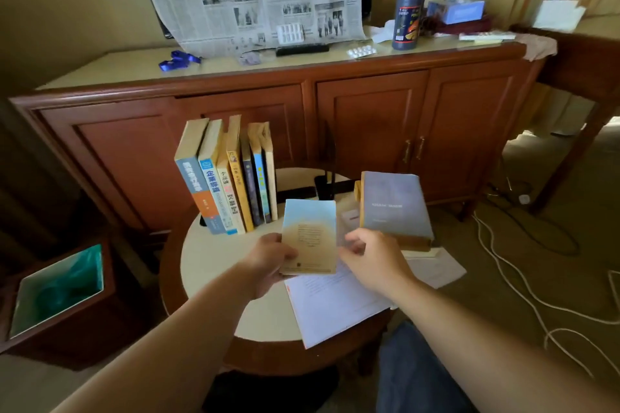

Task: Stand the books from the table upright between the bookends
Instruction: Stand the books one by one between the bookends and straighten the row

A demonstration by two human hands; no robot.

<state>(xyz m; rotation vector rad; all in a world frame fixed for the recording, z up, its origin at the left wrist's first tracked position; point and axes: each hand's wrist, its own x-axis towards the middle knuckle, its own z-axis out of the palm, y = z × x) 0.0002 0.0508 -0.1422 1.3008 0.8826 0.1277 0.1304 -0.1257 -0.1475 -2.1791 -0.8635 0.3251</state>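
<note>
The left hand (pixel 268 261) is holding a thin paperback (pixel 310 236) above the desk (pixel 214 255); the right hand (pixel 369 260), grip loosely curled, is holding nothing. Risk: the leaning book row (pixel 231 178) may topple during insertion toward the right bookend (pixel 330 174).

On a round table (pixel 214 255), upright books (pixel 231 178) stand far left, a bookend (pixel 330 178) to their right, a thick book (pixel 394 204) lying right; behind, a cabinet (pixel 369 117).

glossy wooden cabinet (pixel 369 117), matt paper book (pixel 310 235), smooth pale table (pixel 214 255)
</note>
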